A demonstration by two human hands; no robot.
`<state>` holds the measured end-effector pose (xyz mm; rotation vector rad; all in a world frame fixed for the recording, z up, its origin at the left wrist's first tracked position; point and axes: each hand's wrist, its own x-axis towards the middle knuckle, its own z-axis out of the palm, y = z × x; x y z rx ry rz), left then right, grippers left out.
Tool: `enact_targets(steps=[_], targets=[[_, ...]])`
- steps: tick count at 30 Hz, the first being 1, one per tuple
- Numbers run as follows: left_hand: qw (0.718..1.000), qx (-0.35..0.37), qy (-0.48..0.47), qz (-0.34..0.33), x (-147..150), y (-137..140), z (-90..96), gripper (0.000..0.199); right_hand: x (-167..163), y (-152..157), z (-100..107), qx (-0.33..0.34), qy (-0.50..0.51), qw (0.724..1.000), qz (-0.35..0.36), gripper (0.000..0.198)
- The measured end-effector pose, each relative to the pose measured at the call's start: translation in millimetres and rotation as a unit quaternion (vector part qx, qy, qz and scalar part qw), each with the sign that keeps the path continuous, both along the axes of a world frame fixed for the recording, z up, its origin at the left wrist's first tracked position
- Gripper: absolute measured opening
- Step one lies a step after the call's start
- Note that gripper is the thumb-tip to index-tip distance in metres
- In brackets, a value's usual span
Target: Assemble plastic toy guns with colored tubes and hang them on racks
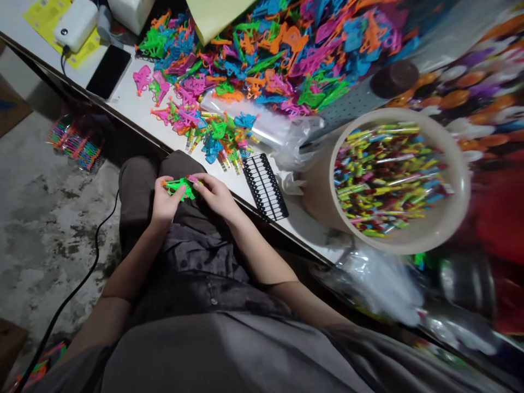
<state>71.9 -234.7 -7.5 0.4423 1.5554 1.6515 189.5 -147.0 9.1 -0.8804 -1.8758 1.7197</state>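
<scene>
Over my lap, my left hand (162, 204) is closed on a small green plastic toy (186, 189) with an orange tip. It looks like a toy pistol, though its outline is partly covered by my fingers. From the other side, my right hand (216, 197) pinches the toy's far end, where a bit of pink shows. Just beyond my hands, at the table edge, lies a small heap of similar pink, green and blue toys (213, 131) with yellow-striped tubes among them. A black frame with white slots (266, 187) rests to the right of this heap.
A big pile of coloured plastic toys (282, 65) covers the table's back. At right stands a pale bucket (462, 191) of striped tubes. Plastic film (266, 128), a phone (108, 72) and a white charger (76, 26) lie on the table. A black cable (96, 240) crosses the floor.
</scene>
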Motion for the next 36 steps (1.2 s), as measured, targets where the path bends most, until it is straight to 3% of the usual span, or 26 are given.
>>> enact_targets(steps=[4, 6, 13, 19, 26, 36], targets=[[0.989, -0.03, 0.145, 0.011, 4.1, 1.0, -2.7, 0.045, 0.5, 3.6, -12.2, -0.039, 0.021, 0.999, -0.015, 0.046], [0.986, -0.024, 0.163, 0.007, 3.4, 0.9, -2.7, 0.043, 1.5, 4.4, -16.3, -0.062, 0.028, 0.997, -0.031, 0.046], [0.993, -0.005, 0.117, -0.028, -8.2, 1.1, -4.6, 0.047, 2.3, 6.8, -17.9, -0.057, 0.038, 0.997, -0.035, 0.045], [0.996, 0.019, 0.086, -0.002, -5.4, 2.1, -10.0, 0.049, 8.2, 12.0, -20.8, -0.048, 0.039, 0.998, -0.015, 0.043], [0.997, 0.033, 0.061, 0.025, -1.1, 1.6, -7.8, 0.05, 10.9, 17.0, -13.4, -0.105, 0.031, 0.994, 0.029, 0.046], [0.995, 0.033, 0.092, 0.024, -1.5, -1.5, -9.3, 0.046, 11.4, 16.6, -17.9, -0.113, 0.053, 0.992, 0.028, 0.047]])
